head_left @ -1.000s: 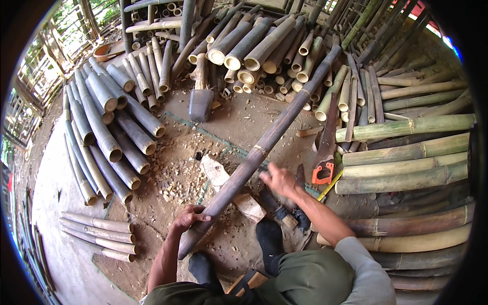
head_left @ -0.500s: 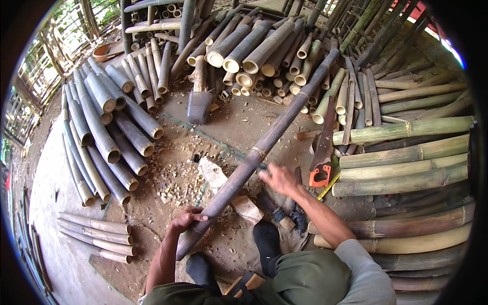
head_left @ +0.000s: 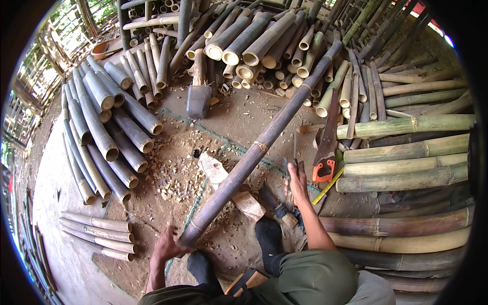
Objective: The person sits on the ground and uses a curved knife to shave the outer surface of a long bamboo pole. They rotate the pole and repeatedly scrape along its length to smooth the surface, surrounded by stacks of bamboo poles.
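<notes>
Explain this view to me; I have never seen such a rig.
There is no machine here: you see a person's own two bare hands. The camera sits on the person's head and looks down; its fisheye lens makes straight things bend near the rim.

A long dark bamboo pole slants over a pale wood block. The left hand is at the pole's lower end; how firm its grip is cannot be told. The right hand appears to hold a slim dark tool.

On the ground lie wood chips, a saw with an orange handle, and cut bamboo.
</notes>
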`<action>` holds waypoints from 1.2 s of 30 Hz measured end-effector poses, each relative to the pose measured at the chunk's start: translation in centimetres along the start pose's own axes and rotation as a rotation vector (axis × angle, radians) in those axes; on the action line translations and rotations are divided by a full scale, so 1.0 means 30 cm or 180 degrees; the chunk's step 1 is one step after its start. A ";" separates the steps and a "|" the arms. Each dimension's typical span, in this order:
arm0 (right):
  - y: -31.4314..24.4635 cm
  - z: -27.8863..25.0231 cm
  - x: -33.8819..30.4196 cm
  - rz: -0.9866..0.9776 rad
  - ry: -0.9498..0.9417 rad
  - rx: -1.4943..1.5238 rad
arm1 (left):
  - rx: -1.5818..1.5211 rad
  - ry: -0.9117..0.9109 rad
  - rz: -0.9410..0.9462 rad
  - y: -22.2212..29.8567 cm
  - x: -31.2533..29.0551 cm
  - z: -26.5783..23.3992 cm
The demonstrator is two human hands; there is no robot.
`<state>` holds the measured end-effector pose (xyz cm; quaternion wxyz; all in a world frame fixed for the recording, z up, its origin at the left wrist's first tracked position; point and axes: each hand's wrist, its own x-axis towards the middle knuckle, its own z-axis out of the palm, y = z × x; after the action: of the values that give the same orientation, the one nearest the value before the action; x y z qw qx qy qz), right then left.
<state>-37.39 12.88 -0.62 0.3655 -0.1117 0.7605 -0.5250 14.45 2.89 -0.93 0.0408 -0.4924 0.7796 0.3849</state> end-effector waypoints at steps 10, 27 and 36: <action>0.072 -0.067 -0.219 0.0284 -0.0139 0.0497 | -0.0693 -0.0048 -0.0559 0.144 -0.076 0.069; 0.029 -0.030 -0.264 0.0338 -0.0090 0.0717 | -0.0168 -0.0061 0.0196 0.590 0.239 0.312; 0.081 0.037 -0.395 -0.2042 -0.1284 -0.2897 | -0.0508 -0.0084 -0.0018 0.587 0.222 0.337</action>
<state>-27.73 19.68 2.23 0.2412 -0.5792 0.7529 -0.1987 -6.22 8.32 -1.10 0.0127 -0.4912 0.7444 0.4521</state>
